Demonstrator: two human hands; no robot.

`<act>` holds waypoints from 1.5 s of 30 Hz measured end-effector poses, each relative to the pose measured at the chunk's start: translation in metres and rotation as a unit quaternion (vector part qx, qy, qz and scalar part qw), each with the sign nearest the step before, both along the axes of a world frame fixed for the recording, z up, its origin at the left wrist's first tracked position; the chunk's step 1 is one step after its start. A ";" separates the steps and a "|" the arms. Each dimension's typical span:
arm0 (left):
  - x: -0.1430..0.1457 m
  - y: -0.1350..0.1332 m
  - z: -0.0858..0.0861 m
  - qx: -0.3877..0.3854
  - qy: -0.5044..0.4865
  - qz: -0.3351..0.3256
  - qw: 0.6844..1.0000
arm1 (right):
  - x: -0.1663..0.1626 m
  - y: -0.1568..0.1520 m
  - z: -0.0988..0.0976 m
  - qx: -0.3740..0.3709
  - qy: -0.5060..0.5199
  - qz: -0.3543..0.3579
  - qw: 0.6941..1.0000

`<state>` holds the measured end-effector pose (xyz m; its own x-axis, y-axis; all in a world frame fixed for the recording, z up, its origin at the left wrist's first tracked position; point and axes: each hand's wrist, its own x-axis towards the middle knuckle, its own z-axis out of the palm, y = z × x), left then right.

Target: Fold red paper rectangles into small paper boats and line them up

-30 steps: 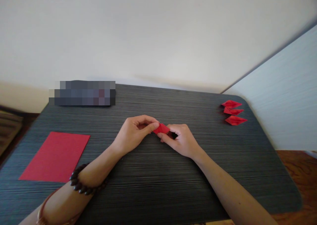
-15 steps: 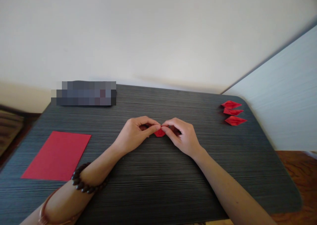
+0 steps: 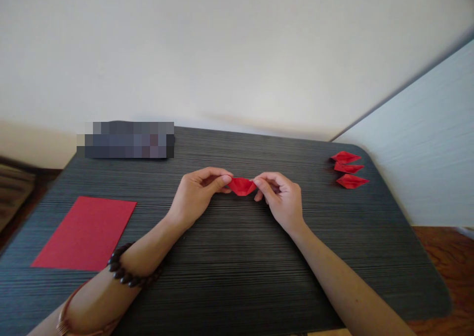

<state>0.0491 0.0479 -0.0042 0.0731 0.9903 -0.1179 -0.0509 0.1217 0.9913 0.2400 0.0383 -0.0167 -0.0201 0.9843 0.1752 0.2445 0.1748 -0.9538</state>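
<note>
A small folded red paper boat [image 3: 242,187] is stretched between my two hands over the middle of the dark table [image 3: 229,277]. My left hand [image 3: 198,195] pinches its left tip between thumb and forefinger. At the opposite tip, the thumb and forefinger of my right hand [image 3: 281,198] are closed on the paper. The boat's wide side faces me, and its two ends are partly covered by my fingertips. Dark beads circle my left wrist.
Three folded red paper boats [image 3: 351,181] lie in a column at the table's far right. Flat red paper [image 3: 87,232] rests at the left, near my forearm. A pixelated object [image 3: 126,141] sits at the back left, by the white wall [image 3: 237,55].
My hands have moved apart, each keeping hold of one end of the red paper. More of the boat shows between them now, opened out wider.
</note>
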 end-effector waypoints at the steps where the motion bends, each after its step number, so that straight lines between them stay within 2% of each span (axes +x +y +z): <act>1: 0.000 0.001 -0.001 0.003 -0.007 0.001 1.000 | 0.000 0.001 -0.001 -0.008 0.019 -0.001 1.000; 7: -0.003 0.002 -0.001 -0.002 -0.038 -0.028 0.999 | 0.001 0.003 -0.003 -0.024 0.066 0.009 0.997; 16: -0.001 0.002 -0.002 0.010 -0.074 -0.010 0.997 | 0.000 0.004 -0.006 -0.020 0.085 0.015 0.996; 19: -0.002 0.001 -0.001 0.054 -0.026 -0.031 0.998 | 0.000 0.003 -0.006 -0.010 0.077 0.015 0.997; 21: -0.004 0.000 0.000 0.102 0.041 -0.054 0.993 | 0.000 0.002 -0.005 -0.002 0.062 0.013 0.998; 26: -0.010 0.000 0.001 0.196 0.211 -0.142 0.947 | 0.000 0.000 -0.002 0.020 0.016 0.005 1.000; 32: -0.011 0.000 0.002 0.220 0.242 -0.165 0.931 | 0.003 0.000 -0.002 0.024 -0.018 0.017 0.999; 36: -0.010 0.001 0.002 0.239 0.285 -0.142 0.917 | 0.003 0.000 -0.001 0.030 -0.036 0.037 0.998; 45: -0.010 0.005 0.000 0.152 0.199 -0.084 0.965 | 0.002 0.000 -0.001 0.047 -0.067 0.089 0.993</act>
